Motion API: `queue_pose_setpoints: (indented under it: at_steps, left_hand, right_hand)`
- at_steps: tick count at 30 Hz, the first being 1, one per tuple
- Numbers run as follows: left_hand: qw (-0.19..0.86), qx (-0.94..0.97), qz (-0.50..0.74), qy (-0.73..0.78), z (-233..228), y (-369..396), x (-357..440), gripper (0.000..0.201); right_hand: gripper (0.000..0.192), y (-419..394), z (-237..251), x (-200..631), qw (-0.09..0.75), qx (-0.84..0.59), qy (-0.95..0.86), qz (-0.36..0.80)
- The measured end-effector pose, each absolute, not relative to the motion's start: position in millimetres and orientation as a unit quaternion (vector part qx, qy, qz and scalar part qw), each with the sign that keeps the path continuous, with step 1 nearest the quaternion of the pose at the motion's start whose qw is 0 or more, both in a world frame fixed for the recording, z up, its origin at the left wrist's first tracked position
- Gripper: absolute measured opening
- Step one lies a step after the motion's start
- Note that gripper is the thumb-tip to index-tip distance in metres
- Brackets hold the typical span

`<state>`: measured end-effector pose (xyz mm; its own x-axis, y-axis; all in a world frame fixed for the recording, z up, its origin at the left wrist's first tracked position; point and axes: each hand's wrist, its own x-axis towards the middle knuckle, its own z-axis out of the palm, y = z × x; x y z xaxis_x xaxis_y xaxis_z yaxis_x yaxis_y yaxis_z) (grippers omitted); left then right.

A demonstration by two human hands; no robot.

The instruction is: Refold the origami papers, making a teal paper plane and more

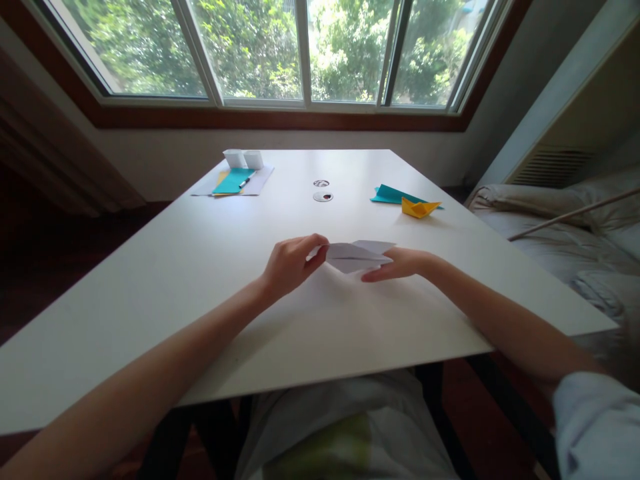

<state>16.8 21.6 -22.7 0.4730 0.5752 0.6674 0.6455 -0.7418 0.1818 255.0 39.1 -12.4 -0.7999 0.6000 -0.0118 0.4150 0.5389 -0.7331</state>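
Beyond: a yellow boat [419,209] sat near teal paper [393,194].
White paper [353,253]: ran left to right over the table [165,280], tips rightward.
Left hand [294,263]: pinched its left end.
Right hand [400,263]: lay partly behind its right end; whether gripping, I couldn't tell.

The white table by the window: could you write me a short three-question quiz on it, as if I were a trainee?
1. Multiple choice. What colour is the folded boat?
a) teal
b) yellow
c) white

2. True or false: the left hand pinches a piece of white paper.

3. Fill in the blank: as the seated person sees it, two white containers stand near the far ____ corner of the table.

Key: 1. b; 2. true; 3. left.
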Motion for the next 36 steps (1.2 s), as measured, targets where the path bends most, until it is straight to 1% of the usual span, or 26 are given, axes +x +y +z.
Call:
queue_pose_setpoints:
  at_steps: [1,3,5,7,10,15,18,20,22,32,36]
  left_hand:
    - [0.037,-0.845,-0.387,-0.368,-21.7,21.2,17.8,0.016]
    - [0.011,-0.821,-0.420,-0.387,-19.7,19.9,19.9,0.016]
    - [-0.018,-0.801,-0.442,-0.403,-17.8,18.3,22.1,0.015]
    - [-0.061,-0.782,-0.460,-0.415,-16.1,16.7,24.1,0.014]
    - [-0.160,-0.752,-0.486,-0.415,-14.6,15.5,26.3,0.015]
    - [-0.363,-0.693,-0.482,-0.395,-13.1,16.6,27.3,0.031]
    - [-0.494,-0.635,-0.434,-0.407,-13.0,17.3,27.6,0.039]
    - [-0.546,-0.603,-0.404,-0.418,-14.6,17.8,27.9,0.042]
    - [-0.565,-0.586,-0.393,-0.427,-17.1,18.5,28.1,0.042]
    - [-0.591,-0.551,-0.380,-0.451,-19.5,16.1,28.9,0.041]
    - [-0.595,-0.544,-0.356,-0.472,-17.6,17.3,27.9,0.038]
  right_hand:
    - [0.051,37.6,-13.5,251.5,0.137,-0.318,-0.847,0.403]
    - [0.051,35.7,-17.3,242.7,0.203,-0.344,-0.802,0.444]
    - [0.045,35.3,-21.9,233.2,0.294,-0.348,-0.750,0.480]
    - [0.037,35.1,-25.4,225.2,0.365,-0.352,-0.693,0.512]
    - [0.031,33.4,-26.4,217.8,0.410,-0.354,-0.620,0.568]
    - [0.027,28.5,-21.6,215.1,0.404,-0.329,-0.518,0.679]
    - [0.025,28.2,-21.8,216.1,0.395,-0.328,-0.493,0.702]
    - [0.024,28.9,-23.3,216.8,0.394,-0.334,-0.487,0.705]
    - [0.023,29.6,-24.6,216.9,0.394,-0.340,-0.481,0.705]
    - [0.021,28.6,-25.4,214.6,0.409,-0.348,-0.458,0.708]
    - [0.024,28.0,-26.8,215.0,0.390,-0.349,-0.465,0.714]
